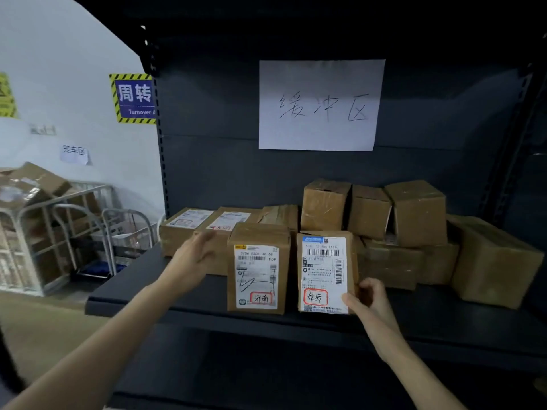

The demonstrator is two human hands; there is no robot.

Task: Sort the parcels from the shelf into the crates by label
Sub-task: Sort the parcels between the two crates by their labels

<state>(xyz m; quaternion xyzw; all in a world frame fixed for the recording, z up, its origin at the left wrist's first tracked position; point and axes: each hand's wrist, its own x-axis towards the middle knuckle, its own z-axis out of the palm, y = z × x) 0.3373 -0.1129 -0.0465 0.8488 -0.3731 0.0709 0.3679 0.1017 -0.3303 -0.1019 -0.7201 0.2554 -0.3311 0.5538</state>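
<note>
Two upright parcels stand side by side near the front edge of the dark shelf, at the middle of the view; the right upright parcel bears a white label with a red-ringed handwritten mark low down, and the left upright parcel bears one much the same. The right hand comes in from 5 o'clock and grips the right upright parcel at its lower right corner; its thumb lies on the label's front while the fingers curl round the side edge. The left hand reaches in from 8 o'clock; its fingers lie fairly straight against the front corner of a flat parcel just behind the left upright parcel, holding nothing. Towards 3 o'clock, plain brown parcels are stacked on the shelf. At 12 o'clock a handwritten paper sign hangs on the back panel; at 9 o'clock stands a metal cage trolley with boxes.
</note>
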